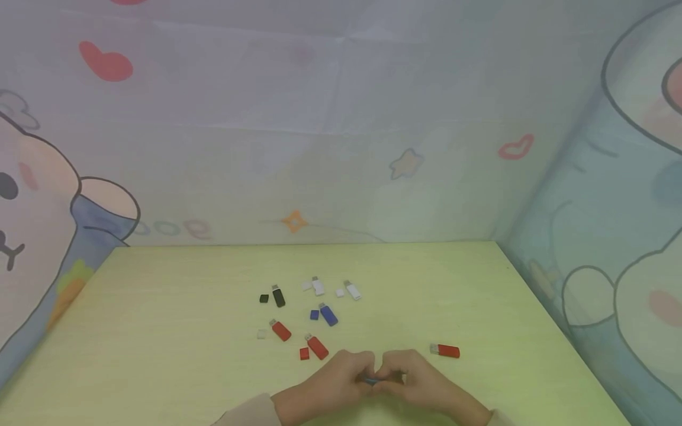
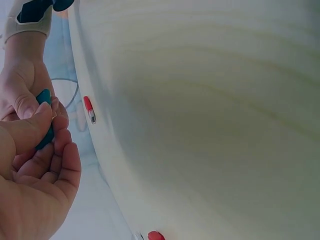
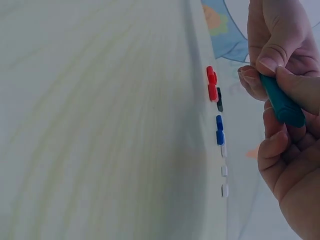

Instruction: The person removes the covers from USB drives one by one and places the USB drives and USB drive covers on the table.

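Both hands meet near the front of the table, gripping a small teal USB stick (image 3: 280,100) between them. My left hand (image 1: 341,378) pinches one end with thumb and curled fingers, and my right hand (image 1: 418,381) pinches the other. In the head view the fingers hide most of the stick; whether it is capped I cannot tell. Just beyond my left hand lies a red USB stick (image 1: 318,347) beside its red cap (image 1: 304,354). Right of my right hand is another red USB stick (image 1: 447,351), its connector pointing left.
Farther back lie a red stick (image 1: 281,331) by a pale cap (image 1: 261,334), a blue stick (image 1: 328,315) by a blue cap (image 1: 314,315), a black stick (image 1: 279,297) by a black cap (image 1: 264,299), and white sticks (image 1: 353,290) with white caps. A printed cloth (image 1: 341,177) surrounds the table.
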Available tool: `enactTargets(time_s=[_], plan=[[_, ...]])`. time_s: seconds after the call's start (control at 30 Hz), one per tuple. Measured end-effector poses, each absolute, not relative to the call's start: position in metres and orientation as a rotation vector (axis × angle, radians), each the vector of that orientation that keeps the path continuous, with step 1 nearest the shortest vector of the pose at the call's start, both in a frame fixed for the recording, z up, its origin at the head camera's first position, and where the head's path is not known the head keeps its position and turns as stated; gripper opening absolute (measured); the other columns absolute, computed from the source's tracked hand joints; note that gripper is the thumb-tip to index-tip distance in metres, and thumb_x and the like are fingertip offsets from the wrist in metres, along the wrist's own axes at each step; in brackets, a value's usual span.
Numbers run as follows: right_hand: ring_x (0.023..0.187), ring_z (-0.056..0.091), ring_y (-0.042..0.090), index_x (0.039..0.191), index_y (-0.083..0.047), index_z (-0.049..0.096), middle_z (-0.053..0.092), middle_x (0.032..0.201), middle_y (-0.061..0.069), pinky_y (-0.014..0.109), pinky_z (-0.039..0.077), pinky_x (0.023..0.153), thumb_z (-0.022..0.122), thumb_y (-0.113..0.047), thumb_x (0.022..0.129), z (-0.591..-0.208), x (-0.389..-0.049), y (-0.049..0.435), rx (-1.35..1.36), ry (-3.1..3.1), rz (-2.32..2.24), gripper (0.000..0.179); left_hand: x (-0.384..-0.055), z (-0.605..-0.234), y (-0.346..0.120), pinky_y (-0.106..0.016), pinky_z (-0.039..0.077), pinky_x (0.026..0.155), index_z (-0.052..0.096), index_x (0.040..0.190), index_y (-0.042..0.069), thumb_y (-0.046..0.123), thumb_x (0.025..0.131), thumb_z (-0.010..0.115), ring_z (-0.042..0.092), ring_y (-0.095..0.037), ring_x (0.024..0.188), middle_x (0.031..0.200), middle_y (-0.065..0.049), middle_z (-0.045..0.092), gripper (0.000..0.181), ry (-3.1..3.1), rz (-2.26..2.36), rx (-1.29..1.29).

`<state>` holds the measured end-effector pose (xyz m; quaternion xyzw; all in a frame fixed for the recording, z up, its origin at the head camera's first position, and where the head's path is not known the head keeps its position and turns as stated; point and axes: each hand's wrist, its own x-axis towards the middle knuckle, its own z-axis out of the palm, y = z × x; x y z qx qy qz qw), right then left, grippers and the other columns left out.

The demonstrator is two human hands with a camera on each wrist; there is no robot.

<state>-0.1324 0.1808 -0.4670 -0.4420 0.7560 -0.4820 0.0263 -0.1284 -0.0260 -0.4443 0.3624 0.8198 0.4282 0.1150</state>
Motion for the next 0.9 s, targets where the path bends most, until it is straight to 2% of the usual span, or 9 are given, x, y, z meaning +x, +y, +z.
enactTargets(time_s=[0.27,0.5,0.67,0.9], plan=[[0.065,0.041,-0.006,0.095,-0.008,0.074,0.048,0.065,0.001,0.014,0.043,0.055,0.070,-0.008,0.086,-0.4671,-0.1307,0.1784,-1.434,2.388,-1.486,0.010,-0.1297,-0.4436,-0.0290,-0.012,0.040,0.060,0.054,0.074,0.010,0.004,0.084,0.072,0.044,0.005,0.063,0.072,0.009,0.065,0.021,2.350,1.314,1.027],[0.068,0.042,-0.006,0.099,-0.008,0.074,0.052,0.067,-0.002,0.013,0.044,0.057,0.068,-0.011,0.089,-0.4691,-0.1318,0.1784,-1.475,2.441,-1.412,0.012,-0.1306,-0.4438,-0.0323,-0.012,0.041,0.060,0.055,0.074,0.009,0.003,0.083,0.073,0.044,0.005,0.062,0.075,0.005,0.069,0.021,2.344,1.328,1.033],[0.067,0.042,-0.006,0.098,-0.009,0.075,0.054,0.067,-0.003,0.013,0.043,0.056,0.070,-0.014,0.087,-0.4689,-0.1314,0.1780,-1.418,2.478,-1.402,0.013,-0.1306,-0.4439,-0.0343,-0.014,0.045,0.064,0.055,0.075,0.009,0.004,0.084,0.072,0.049,0.005,0.066,0.081,0.001,0.073,0.020,2.317,1.359,1.026],[0.062,0.037,-0.003,0.097,-0.011,0.075,0.055,0.067,-0.004,0.011,0.036,0.052,0.072,-0.016,0.085,-0.4624,-0.1324,0.1773,-1.421,2.519,-1.364,0.014,-0.1305,-0.4425,-0.0357,-0.014,0.048,0.065,0.057,0.077,0.008,0.002,0.082,0.073,0.060,0.005,0.073,0.085,-0.004,0.074,0.018,2.306,1.372,1.029]])
